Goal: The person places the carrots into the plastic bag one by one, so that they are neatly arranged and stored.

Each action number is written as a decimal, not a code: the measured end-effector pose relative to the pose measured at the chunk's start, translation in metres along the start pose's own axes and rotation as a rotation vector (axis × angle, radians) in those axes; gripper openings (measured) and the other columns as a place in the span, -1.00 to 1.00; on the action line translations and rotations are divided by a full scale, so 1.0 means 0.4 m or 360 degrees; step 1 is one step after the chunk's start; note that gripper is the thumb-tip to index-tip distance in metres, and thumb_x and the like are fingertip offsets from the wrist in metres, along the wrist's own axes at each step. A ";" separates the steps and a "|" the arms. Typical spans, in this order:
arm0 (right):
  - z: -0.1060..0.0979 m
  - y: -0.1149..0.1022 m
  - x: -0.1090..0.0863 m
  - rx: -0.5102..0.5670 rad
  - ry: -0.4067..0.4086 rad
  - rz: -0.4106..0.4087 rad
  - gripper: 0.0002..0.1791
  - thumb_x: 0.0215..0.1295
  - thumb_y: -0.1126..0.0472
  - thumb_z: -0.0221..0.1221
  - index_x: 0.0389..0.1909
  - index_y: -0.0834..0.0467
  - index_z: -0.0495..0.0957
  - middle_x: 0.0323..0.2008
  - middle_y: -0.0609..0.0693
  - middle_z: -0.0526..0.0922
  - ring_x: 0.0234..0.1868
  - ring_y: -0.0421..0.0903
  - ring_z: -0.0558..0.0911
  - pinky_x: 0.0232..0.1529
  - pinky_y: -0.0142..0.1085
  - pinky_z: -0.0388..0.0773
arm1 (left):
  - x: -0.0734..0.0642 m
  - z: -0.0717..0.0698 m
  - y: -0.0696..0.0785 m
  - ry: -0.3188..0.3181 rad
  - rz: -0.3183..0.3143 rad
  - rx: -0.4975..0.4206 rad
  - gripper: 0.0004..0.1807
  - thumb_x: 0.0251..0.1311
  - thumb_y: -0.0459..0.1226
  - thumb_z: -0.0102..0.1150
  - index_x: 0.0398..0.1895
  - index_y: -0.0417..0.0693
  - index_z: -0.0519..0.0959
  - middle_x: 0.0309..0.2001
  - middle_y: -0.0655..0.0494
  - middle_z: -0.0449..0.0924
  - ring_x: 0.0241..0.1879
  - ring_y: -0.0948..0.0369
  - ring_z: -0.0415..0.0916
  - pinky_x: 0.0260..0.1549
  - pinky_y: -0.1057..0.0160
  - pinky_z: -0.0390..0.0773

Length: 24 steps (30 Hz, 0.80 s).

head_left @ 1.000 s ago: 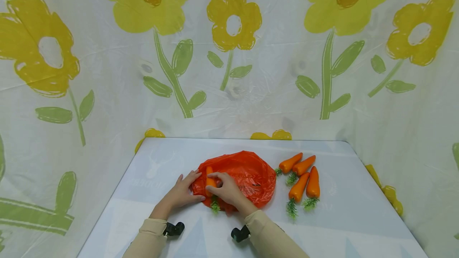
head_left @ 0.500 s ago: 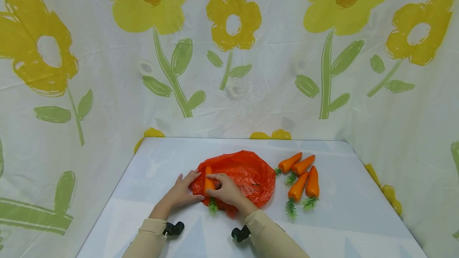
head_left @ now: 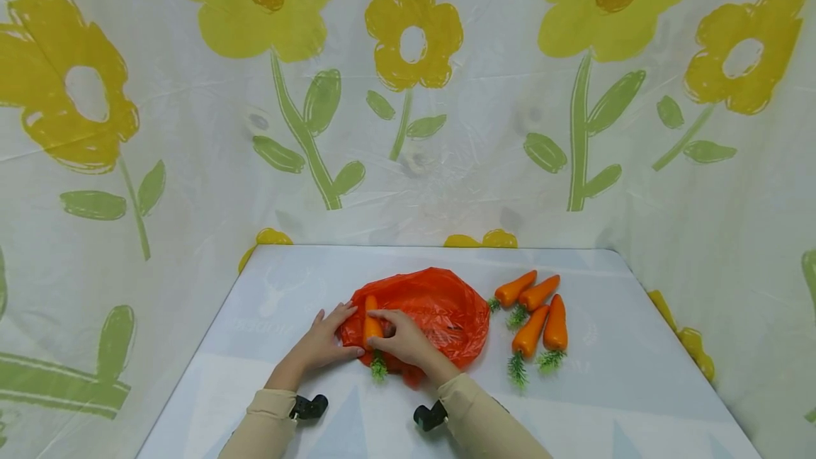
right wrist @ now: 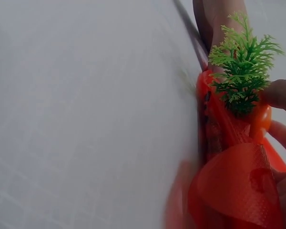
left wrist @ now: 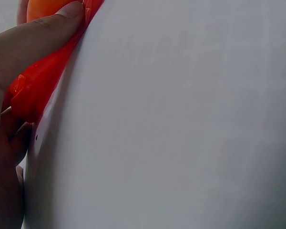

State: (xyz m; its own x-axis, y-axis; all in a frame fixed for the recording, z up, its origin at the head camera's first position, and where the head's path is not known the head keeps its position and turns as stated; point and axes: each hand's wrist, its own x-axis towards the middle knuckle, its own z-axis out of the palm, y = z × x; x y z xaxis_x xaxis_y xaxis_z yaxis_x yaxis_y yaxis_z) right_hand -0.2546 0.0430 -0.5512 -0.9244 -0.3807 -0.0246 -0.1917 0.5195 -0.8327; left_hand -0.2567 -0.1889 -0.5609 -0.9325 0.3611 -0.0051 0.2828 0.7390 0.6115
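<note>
An orange toy carrot (head_left: 372, 328) with green plastic leaves lies along the left part of an open red plastic bag (head_left: 449, 310), its leafy end overhanging the near rim. My right hand (head_left: 406, 338) pinches this carrot between thumb and fingers. Spread over the bag's left edge, my left hand (head_left: 321, 342) rests with fingers fairly straight. In the left wrist view its thumb (left wrist: 43, 36) lies on the red plastic next to the carrot's orange body. The right wrist view shows the leaves (right wrist: 240, 71) close up, with a fold of the bag (right wrist: 238, 181) in front.
Several more toy carrots (head_left: 528, 331) lie on the white table (head_left: 612, 360), right of the bag, leaves toward me. Behind the table hangs a pale curtain (head_left: 484, 161) printed with yellow flowers. Black wrist cameras (head_left: 310, 407) sit at both cuffs.
The carrot and its leaves have shifted slightly left in my right hand's pinch during the first half second, then stayed put. My left hand keeps its place on the bag.
</note>
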 end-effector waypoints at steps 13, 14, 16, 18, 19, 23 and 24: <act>-0.014 0.008 -0.007 0.0080 0.0008 0.0013 -0.30 0.29 -0.12 0.37 0.41 -0.03 0.45 0.04 -0.09 0.54 -0.13 -0.11 0.49 -0.16 -0.28 0.56 | 0.002 -0.001 0.000 -0.0016 -0.0022 -0.0007 0.01 0.04 0.11 0.50 0.53 -0.04 0.30 0.57 0.00 0.17 0.59 -0.06 -0.05 0.52 -0.22 -0.31; -0.015 0.010 -0.006 0.0083 0.0010 0.0006 -0.30 0.29 -0.12 0.36 0.41 -0.02 0.45 0.01 -0.09 0.55 -0.15 -0.11 0.50 -0.18 -0.29 0.56 | 0.003 -0.001 -0.001 -0.0015 -0.0025 -0.0008 0.01 0.04 0.11 0.50 0.53 -0.04 0.30 0.57 0.00 0.17 0.59 -0.06 -0.05 0.52 -0.22 -0.31; -0.016 0.015 -0.006 0.0098 0.0017 -0.0004 -0.32 0.31 -0.12 0.35 0.40 -0.02 0.46 -0.04 -0.09 0.55 -0.18 -0.12 0.51 -0.21 -0.31 0.57 | 0.004 -0.001 0.000 -0.0013 -0.0034 -0.0013 0.01 0.04 0.11 0.50 0.53 -0.03 0.30 0.57 0.00 0.17 0.59 -0.06 -0.07 0.52 -0.22 -0.31; -0.017 0.019 -0.007 0.0118 0.0020 0.0003 -0.34 0.31 -0.12 0.34 0.39 -0.03 0.47 -0.05 -0.10 0.56 -0.19 -0.13 0.52 -0.22 -0.33 0.58 | 0.004 0.000 0.000 -0.0011 -0.0036 -0.0015 0.01 0.03 0.12 0.50 0.53 -0.03 0.30 0.56 0.00 0.18 0.59 -0.06 -0.06 0.52 -0.22 -0.30; -0.018 0.021 -0.008 0.0133 0.0021 0.0004 -0.35 0.32 -0.11 0.34 0.39 -0.04 0.47 -0.04 -0.09 0.56 -0.19 -0.13 0.53 -0.22 -0.33 0.60 | 0.004 0.000 0.000 -0.0011 -0.0037 -0.0017 0.01 0.03 0.12 0.50 0.53 -0.03 0.30 0.56 -0.01 0.18 0.59 -0.07 -0.06 0.52 -0.23 -0.30; -0.021 0.025 -0.015 0.0214 0.0012 0.0019 -0.38 0.32 -0.09 0.34 0.37 -0.06 0.49 -0.01 -0.07 0.58 -0.21 -0.13 0.57 -0.20 -0.30 0.64 | 0.003 0.000 0.001 -0.0011 -0.0030 -0.0020 0.01 0.03 0.13 0.50 0.53 -0.03 0.31 0.56 -0.01 0.19 0.59 -0.07 -0.06 0.51 -0.24 -0.29; -0.022 0.025 -0.017 0.0223 0.0010 0.0020 -0.39 0.33 -0.08 0.34 0.37 -0.07 0.49 0.00 -0.08 0.58 -0.21 -0.13 0.58 -0.20 -0.30 0.65 | 0.002 0.000 0.001 -0.0011 -0.0024 -0.0019 0.01 0.03 0.12 0.50 0.53 -0.04 0.31 0.55 -0.01 0.19 0.58 -0.07 -0.06 0.51 -0.23 -0.29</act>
State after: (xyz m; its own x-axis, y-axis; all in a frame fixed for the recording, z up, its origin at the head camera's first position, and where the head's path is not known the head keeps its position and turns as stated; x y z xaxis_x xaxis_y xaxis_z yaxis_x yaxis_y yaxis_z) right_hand -0.2533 0.0575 -0.5545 -0.9286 -0.3696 -0.0324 -0.1325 0.4119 -0.9015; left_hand -0.2572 -0.1884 -0.5605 -0.9351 0.3538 -0.0198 0.2659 0.7375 0.6208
